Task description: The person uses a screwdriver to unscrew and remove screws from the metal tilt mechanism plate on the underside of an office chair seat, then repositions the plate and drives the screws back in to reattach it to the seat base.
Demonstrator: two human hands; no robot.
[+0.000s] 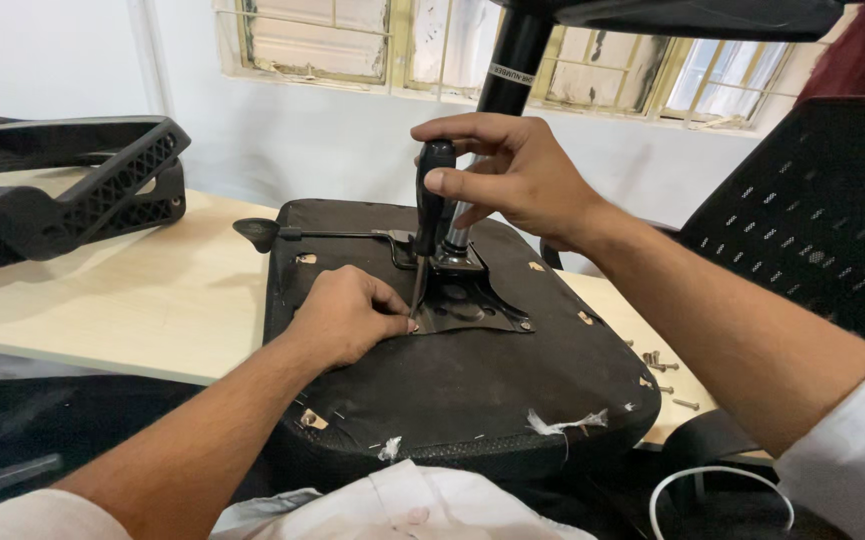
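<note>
An upturned black chair seat (472, 380) lies on a light wooden table (152, 300), its metal mounting plate (467, 305) facing up. My right hand (512, 175) grips the black handle of a screwdriver (430, 215), held upright with its tip at the plate's left corner. My left hand (347, 315) rests on the seat underside, fingers pinched at the screwdriver tip, seemingly holding a screw I cannot see. A black gas-lift column (507, 60) rises from the plate.
A black plastic chair armrest (72, 190) lies on the table at left. Several loose screws (662, 365) sit at the table's right edge. A mesh chair back (812, 220) stands at right. A lever (272, 233) sticks out of the seat's left side.
</note>
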